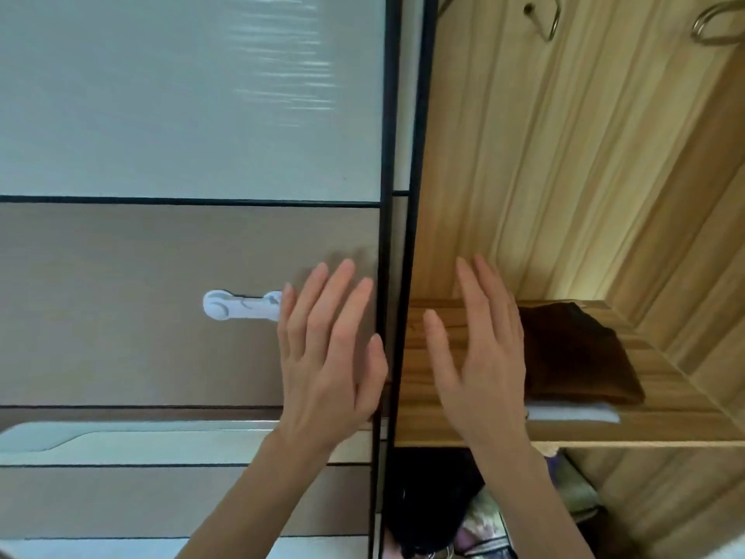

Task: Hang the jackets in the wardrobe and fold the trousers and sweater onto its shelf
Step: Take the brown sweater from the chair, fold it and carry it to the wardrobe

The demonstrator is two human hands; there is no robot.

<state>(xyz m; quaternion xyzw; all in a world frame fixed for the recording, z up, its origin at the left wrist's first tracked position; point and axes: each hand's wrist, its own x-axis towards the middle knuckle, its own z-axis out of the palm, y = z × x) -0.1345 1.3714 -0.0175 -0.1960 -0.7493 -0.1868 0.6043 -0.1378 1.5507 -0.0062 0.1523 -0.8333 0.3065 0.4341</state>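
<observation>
You face a wood-grained shelf (443, 381) holding a dark brown folded garment (580, 353), beside a taupe door panel (141, 308) with a white latch (242, 305).

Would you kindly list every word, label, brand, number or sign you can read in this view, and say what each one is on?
None: no readable text shows anywhere in this view.
The white latch on the sliding door has only moulded shapes, no letters.
The dark folded garment on the wooden shelf shows no tag or print.
The pale strip beneath it is blank as far as can be seen.
</observation>
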